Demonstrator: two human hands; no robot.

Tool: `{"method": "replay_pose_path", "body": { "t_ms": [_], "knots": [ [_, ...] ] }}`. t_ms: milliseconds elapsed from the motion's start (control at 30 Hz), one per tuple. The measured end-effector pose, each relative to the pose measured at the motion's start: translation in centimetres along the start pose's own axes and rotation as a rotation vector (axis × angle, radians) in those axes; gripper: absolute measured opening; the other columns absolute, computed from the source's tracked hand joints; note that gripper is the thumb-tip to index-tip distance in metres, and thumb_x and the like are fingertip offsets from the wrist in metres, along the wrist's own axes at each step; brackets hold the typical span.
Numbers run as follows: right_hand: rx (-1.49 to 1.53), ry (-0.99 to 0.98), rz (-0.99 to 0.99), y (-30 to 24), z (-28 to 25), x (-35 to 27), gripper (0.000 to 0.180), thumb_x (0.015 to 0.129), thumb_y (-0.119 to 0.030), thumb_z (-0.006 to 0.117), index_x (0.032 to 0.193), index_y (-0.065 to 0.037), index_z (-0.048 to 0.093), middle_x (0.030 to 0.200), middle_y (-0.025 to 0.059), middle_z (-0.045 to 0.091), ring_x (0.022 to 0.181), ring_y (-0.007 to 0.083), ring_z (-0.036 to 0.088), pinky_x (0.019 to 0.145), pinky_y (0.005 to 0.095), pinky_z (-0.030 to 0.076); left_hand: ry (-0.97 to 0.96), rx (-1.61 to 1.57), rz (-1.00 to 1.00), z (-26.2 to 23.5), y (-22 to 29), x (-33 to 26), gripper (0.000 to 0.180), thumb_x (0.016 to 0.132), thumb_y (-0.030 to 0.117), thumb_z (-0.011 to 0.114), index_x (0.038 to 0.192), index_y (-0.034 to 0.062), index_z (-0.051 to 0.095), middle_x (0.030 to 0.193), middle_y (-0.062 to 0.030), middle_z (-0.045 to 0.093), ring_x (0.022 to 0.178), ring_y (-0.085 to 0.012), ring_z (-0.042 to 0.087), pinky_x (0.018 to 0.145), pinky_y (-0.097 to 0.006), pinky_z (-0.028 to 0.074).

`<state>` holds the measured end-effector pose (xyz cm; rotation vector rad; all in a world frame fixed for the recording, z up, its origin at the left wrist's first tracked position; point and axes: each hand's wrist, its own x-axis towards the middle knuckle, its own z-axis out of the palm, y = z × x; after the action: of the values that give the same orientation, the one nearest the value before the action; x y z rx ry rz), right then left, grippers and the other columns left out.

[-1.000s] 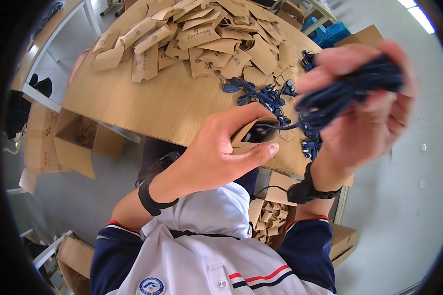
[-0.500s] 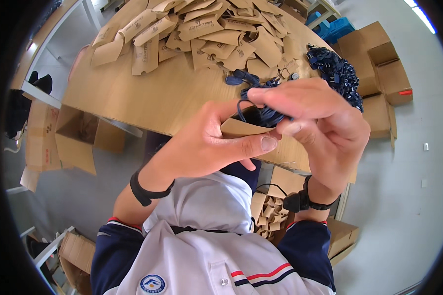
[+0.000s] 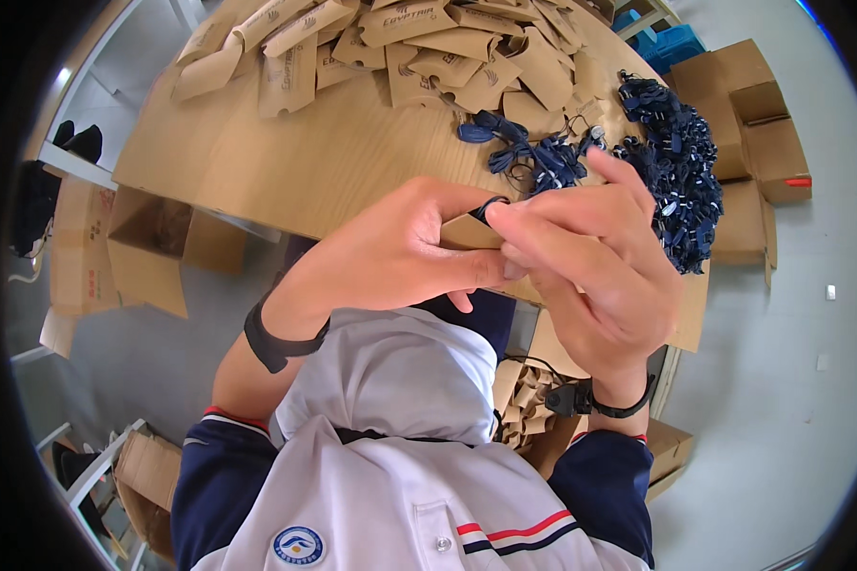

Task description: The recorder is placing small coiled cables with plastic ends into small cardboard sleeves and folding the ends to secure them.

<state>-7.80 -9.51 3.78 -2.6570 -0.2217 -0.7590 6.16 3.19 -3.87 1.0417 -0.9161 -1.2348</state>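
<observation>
My left hand (image 3: 386, 252) holds a small brown cardboard pillow box (image 3: 468, 232) between thumb and fingers, over the table's near edge. At the box's open end a loop of dark blue cord (image 3: 488, 207) shows; the rest of it is hidden by the box and my fingers. My right hand (image 3: 605, 262) is closed at that same end, its thumb and index fingertips pinched against the box and cord. Just beyond it on the table lie a few loose dark blue cord bundles (image 3: 543, 162).
Flat brown pillow boxes (image 3: 428, 57) are heaped at the table's far side. A large pile of dark blue cord bundles (image 3: 671, 171) lies at the right edge. Open cartons stand on the floor left (image 3: 152, 247) and right (image 3: 733, 124). Another carton below holds small folded brown boxes (image 3: 526, 404).
The cord bundle that bulged from the box's mouth is now mostly out of sight, with only a loop showing. My right hand has moved lower and its fingertips have come together at the opening.
</observation>
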Motion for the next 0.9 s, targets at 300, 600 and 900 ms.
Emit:
{"method": "replay_pose_path", "body": {
  "t_ms": [300, 600, 900],
  "knots": [
    [0.207, -0.110, 0.312, 0.6, 1.8, -1.0, 0.024, 0.070, 0.016, 0.069, 0.091, 0.004, 0.066, 0.088, 0.0088, 0.073, 0.083, 0.0172, 0.072, 0.114, 0.0507, 0.032, -0.033, 0.167, 0.014, -0.7, -1.7, 0.9, 0.037, 0.087, 0.024, 0.070, 0.117, 0.0028, 0.063, 0.084, -0.0108, 0.070, 0.064, -0.0172, 0.070, 0.051, -0.027, 0.051],
    [0.223, 0.259, 0.190, 1.8, -0.6, -2.2, 0.020, 0.083, 0.007, 0.066, 0.102, 0.006, 0.060, 0.085, 0.0180, 0.070, 0.080, 0.0198, 0.069, 0.092, 0.0415, 0.052, -0.085, -0.085, 0.007, -0.9, -1.1, 0.7, 0.042, 0.091, 0.027, 0.067, 0.118, -0.0053, 0.058, 0.103, -0.0166, 0.068, 0.091, -0.0221, 0.068, 0.070, -0.034, 0.060],
    [0.132, 0.266, 0.090, 1.1, 4.2, -2.7, 0.033, 0.086, -0.002, 0.069, 0.115, 0.006, 0.054, 0.090, 0.0134, 0.064, 0.072, 0.0146, 0.061, 0.066, 0.0222, 0.050, -0.064, -0.779, 0.203, 2.0, 0.9, 3.0, 0.046, 0.103, 0.035, 0.045, 0.125, -0.0045, 0.051, 0.121, -0.0198, 0.062, 0.112, -0.0240, 0.062, 0.099, -0.033, 0.047]
  ]
}}
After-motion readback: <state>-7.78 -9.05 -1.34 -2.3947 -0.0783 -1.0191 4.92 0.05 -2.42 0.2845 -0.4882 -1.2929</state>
